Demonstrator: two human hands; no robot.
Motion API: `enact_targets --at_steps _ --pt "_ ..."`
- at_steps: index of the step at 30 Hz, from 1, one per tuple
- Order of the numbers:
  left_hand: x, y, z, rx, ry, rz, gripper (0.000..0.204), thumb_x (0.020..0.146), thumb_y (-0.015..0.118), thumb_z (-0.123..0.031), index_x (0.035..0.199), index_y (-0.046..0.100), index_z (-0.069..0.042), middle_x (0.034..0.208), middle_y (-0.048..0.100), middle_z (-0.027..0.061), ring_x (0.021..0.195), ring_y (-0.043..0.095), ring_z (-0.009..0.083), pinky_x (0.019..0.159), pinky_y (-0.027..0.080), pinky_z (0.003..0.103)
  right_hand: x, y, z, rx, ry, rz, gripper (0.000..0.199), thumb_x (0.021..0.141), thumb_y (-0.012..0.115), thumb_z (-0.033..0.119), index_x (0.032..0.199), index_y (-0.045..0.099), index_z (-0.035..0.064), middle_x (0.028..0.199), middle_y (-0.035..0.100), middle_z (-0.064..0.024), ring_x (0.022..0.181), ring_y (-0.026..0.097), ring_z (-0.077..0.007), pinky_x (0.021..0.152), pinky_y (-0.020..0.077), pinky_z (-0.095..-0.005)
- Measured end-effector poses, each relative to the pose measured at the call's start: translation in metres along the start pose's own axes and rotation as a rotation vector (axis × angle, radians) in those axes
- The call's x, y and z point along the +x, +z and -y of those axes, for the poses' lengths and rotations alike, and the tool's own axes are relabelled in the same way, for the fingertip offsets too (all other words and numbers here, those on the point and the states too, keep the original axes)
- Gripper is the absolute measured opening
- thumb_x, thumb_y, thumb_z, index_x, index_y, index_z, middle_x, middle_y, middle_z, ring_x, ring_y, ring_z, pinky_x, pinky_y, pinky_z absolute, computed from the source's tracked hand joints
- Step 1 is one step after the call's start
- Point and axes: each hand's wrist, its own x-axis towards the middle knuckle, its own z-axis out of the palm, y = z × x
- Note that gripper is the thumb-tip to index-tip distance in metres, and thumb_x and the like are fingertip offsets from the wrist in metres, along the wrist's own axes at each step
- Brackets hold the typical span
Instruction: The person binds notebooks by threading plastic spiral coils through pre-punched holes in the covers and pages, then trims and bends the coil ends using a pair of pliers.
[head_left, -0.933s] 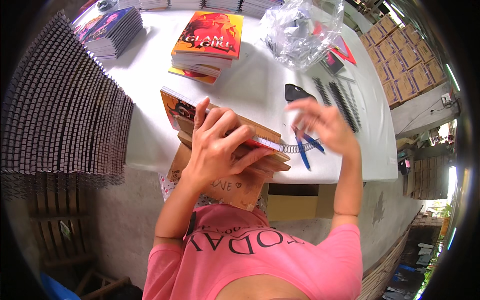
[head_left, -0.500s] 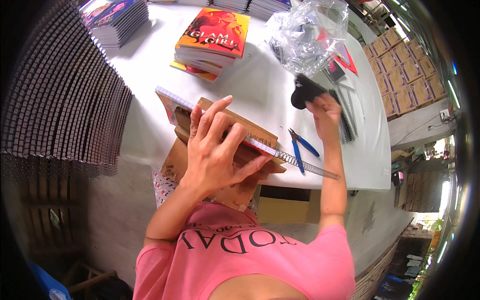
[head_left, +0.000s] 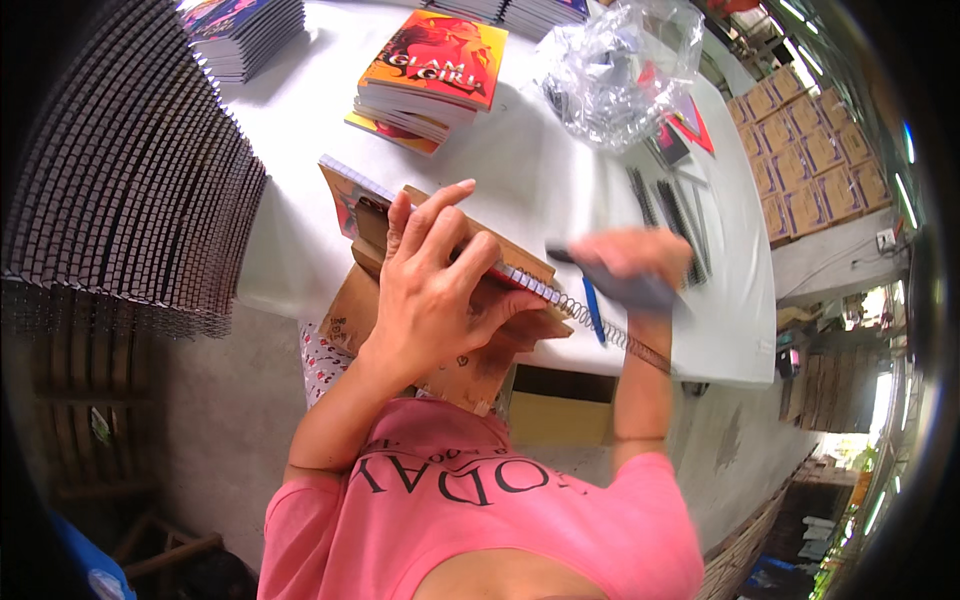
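My left hand [head_left: 432, 262] is closed round a notebook [head_left: 343, 200], its fingers over the bound edge and thumb along the near side. A thin wire coil [head_left: 578, 310] runs through part of that edge, its loose end trailing right across my right forearm. Brown cardboard pieces [head_left: 480, 385] lie under and beside the notebook. Smeared by motion, my right hand [head_left: 640, 258] grips a dark handheld tool [head_left: 625, 288] just above the coil; its exact kind is not clear. Blue-handled pliers [head_left: 592, 308] lie on the table below it, partly covered.
A tall stack of wire-bound books [head_left: 130, 170] rises at the left. Farther back are a pile of orange-covered books [head_left: 440, 60] and another bound stack [head_left: 245, 40]. Clear plastic bag [head_left: 620, 80] and dark wire coils [head_left: 685, 230] lie right, on the white table [head_left: 740, 300].
My right hand has swung left and downward with the dark tool, from above the spare coils to over the pliers and wire coil. My left hand stays on the notebook.
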Motion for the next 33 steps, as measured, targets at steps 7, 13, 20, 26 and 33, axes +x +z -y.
enact_targets --at_steps 7,13,20,26,33 --pt "-0.004 0.005 0.004 -0.137 -0.019 -0.093 0.084 0.057 0.082 -0.043 0.126 0.047 -0.009 0.117 0.054 0.0106 0.118 0.046 0.0305 0.106 0.023 0.049 0.005 0.008 -0.001 0.304 -0.077 0.018 0.034 0.065 0.059 -0.013 0.090 0.072 0.0065 0.092 0.071 -0.0096 0.085 0.068 -0.0204 0.075 0.0536 -0.0278" --pt "0.008 -0.018 0.036 0.196 -0.153 -0.073 0.059 0.046 0.082 -0.052 0.083 0.064 -0.009 0.101 0.050 0.0080 0.119 0.041 0.0328 0.102 0.025 0.052 0.024 0.013 -0.005 0.052 0.037 0.054 0.024 0.066 0.066 -0.008 0.086 0.072 0.0030 0.090 0.070 -0.0155 0.086 0.068 -0.0213 0.078 0.0535 -0.0293" --pt "0.011 -0.016 0.052 0.014 -0.011 -0.184 0.054 0.043 0.084 -0.043 0.074 0.058 -0.007 0.110 0.047 0.0105 0.116 0.040 0.0352 0.095 0.035 0.047 0.033 0.024 -0.008 -0.082 0.094 0.040 0.030 0.070 0.055 -0.014 0.090 0.072 0.0015 0.089 0.070 -0.0129 0.083 0.067 -0.0167 0.075 0.0522 -0.0268" --pt "0.008 -0.019 0.062 -0.013 -0.057 -0.206 0.056 0.042 0.084 -0.046 0.073 0.056 -0.009 0.116 0.044 0.0083 0.116 0.039 0.0322 0.091 0.035 0.047 0.052 0.035 -0.014 -0.060 0.146 0.085 0.028 0.069 0.055 -0.014 0.087 0.070 -0.0009 0.089 0.070 -0.0114 0.084 0.067 -0.0177 0.078 0.0521 -0.0267" --pt "0.010 -0.020 0.076 -0.205 -0.165 -0.219 0.056 0.041 0.088 -0.035 0.077 0.056 -0.008 0.115 0.040 0.0135 0.101 0.044 0.0312 0.084 0.042 0.043 0.063 0.037 -0.026 -0.202 0.119 0.181 0.030 0.069 0.056 -0.012 0.090 0.072 0.0026 0.089 0.071 -0.0108 0.079 0.067 -0.0160 0.075 0.0515 -0.0261"
